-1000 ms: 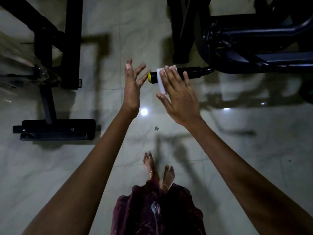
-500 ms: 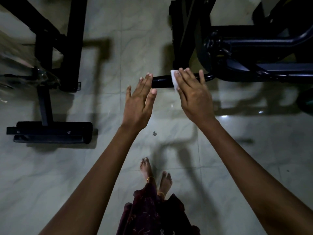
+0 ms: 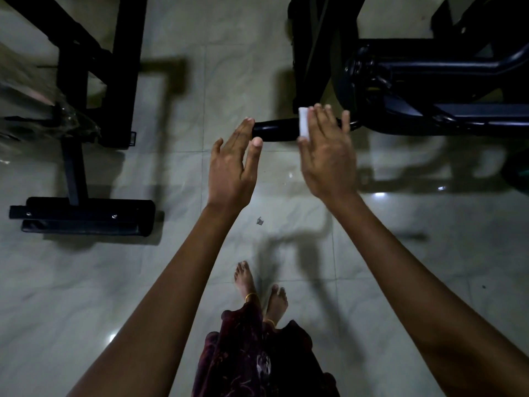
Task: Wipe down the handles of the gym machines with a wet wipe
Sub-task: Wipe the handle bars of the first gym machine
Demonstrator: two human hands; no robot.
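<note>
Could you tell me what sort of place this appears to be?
Probably a home or small gym: black exercise machine frames stand on a pale tiled floor, and the right hand presses a white wipe on a padded handle.

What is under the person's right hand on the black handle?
A white wet wipe shows under the right hand, against the black handle. The rest of the wipe is covered.

Dim room, glossy tiled floor [image 3: 171,282]
Pale marbled tiles are reflecting small ceiling lights; a black bench frame [image 3: 83,216] is casting shadows.
</note>
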